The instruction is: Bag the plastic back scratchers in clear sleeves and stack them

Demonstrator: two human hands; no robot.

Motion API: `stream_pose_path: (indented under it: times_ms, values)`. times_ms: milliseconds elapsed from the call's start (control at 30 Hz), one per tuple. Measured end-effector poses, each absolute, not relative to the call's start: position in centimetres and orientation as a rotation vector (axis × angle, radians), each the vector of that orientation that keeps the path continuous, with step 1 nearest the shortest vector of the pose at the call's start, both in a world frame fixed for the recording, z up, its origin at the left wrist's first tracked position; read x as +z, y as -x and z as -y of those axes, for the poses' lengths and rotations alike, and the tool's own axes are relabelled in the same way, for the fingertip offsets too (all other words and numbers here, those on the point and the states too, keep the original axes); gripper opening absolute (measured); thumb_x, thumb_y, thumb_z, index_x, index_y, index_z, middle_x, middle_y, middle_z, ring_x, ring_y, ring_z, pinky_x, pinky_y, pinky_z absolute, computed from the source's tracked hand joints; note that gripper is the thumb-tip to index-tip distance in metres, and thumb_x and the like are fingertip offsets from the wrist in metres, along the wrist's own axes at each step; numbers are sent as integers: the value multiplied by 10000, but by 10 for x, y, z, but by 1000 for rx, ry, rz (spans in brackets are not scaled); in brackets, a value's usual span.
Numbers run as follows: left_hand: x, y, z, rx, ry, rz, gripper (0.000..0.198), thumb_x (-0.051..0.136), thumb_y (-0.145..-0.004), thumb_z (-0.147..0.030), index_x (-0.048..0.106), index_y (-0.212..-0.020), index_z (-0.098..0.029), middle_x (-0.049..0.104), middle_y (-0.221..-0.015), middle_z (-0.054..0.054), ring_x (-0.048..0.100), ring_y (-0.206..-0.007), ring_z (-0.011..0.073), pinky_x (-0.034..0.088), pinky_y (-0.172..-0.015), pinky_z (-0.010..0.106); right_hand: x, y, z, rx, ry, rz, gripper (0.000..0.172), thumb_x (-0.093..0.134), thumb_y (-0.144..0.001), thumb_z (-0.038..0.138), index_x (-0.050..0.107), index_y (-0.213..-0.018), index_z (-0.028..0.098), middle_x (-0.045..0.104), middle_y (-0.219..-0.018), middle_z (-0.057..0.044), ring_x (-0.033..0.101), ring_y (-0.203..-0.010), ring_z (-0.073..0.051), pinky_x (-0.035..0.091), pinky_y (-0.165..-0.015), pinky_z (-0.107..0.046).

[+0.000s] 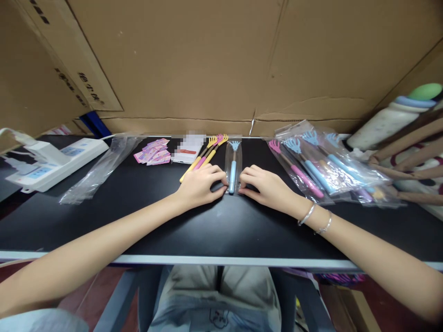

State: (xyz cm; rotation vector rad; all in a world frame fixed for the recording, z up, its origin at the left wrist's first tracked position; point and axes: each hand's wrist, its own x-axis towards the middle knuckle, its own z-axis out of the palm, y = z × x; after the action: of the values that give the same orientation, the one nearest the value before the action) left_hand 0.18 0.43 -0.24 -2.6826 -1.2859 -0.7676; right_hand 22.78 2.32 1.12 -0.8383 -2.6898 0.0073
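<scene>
A blue back scratcher inside a clear plastic sleeve (233,161) lies lengthwise on the black table (221,230), claw end pointing away from me. My left hand (200,185) pinches the sleeve's near end from the left. My right hand (265,186) pinches the same end from the right, fingers curled on the plastic. Both hands rest on the tabletop. Two silver bangles (316,219) circle my right wrist.
Loose yellow and pink scratchers (204,154) lie left of the sleeve. Bagged blue and pink scratchers (318,163) pile up at right. Pink labels (154,151), a white card (188,152), empty clear sleeves (100,168) and a white power strip (51,163) sit left. Cardboard (207,64) walls the back.
</scene>
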Motion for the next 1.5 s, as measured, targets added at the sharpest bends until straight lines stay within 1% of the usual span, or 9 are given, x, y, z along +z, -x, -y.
stream_pose_path:
  times_ms: [200,467,633,733,833,1033,1267,1367,1500]
  values:
    - [-1,1,-7,-749,2718,1268,107,540,-838,-251,643,-851,-231,671,-929,-21,604,-920,159,429,-720,259,11,-227,-23,20,838,2686,120,523,-909,287,564,-848,192,587,-871,-48,510,-830,-178,414,-691,-280]
    - [2,3,-6,-711,2686,1234,158,507,-887,-303,647,-878,-229,676,-924,-12,595,-909,146,425,-720,254,13,-228,-21,48,851,2676,93,528,-897,266,565,-848,197,587,-873,-49,519,-849,-180,429,-702,-277]
    - [4,7,-10,-700,2670,1065,172,494,-893,-267,663,-901,-236,681,-921,-7,581,-918,142,430,-763,249,13,-229,-21,53,848,2679,99,524,-901,271,567,-849,199,590,-866,-45,517,-841,-177,426,-692,-273]
    - [7,9,-12,-621,2706,912,210,463,-897,-225,672,-914,-235,684,-940,-3,586,-911,139,437,-759,245,14,-228,-21,35,853,2689,99,524,-902,272,572,-859,198,597,-883,-48,519,-842,-177,422,-694,-272]
    - [8,12,-12,-587,2753,885,241,449,-884,-172,680,-895,-238,689,-957,-12,593,-919,130,449,-755,232,16,-229,-21,5,834,2707,117,504,-915,278,587,-897,199,610,-912,-54,520,-836,-176,417,-702,-276]
    - [8,14,-14,-601,2780,922,247,460,-878,-183,697,-884,-250,695,-957,-10,594,-938,124,463,-741,218,19,-230,-20,-51,823,2726,115,511,-905,251,614,-911,200,630,-873,-46,534,-814,-173,394,-705,-282]
    - [8,14,-13,-595,2753,862,242,463,-877,-167,692,-871,-243,704,-945,-12,599,-918,126,454,-722,223,19,-228,-19,-147,734,2725,241,445,-936,248,627,-1084,195,646,-956,-75,538,-909,-196,405,-757,-309]
    - [10,13,-11,-586,2758,849,228,476,-867,-162,689,-872,-243,707,-961,-20,601,-923,131,454,-713,229,19,-228,-18,-149,727,2735,255,432,-942,245,639,-1082,189,652,-983,-81,539,-924,-200,414,-771,-319]
    - [14,11,-9,-559,2765,807,228,474,-852,-137,681,-875,-230,709,-981,-19,592,-975,144,462,-750,236,20,-229,-19,-127,730,2735,248,448,-935,233,647,-1077,195,665,-993,-80,544,-937,-202,425,-783,-326]
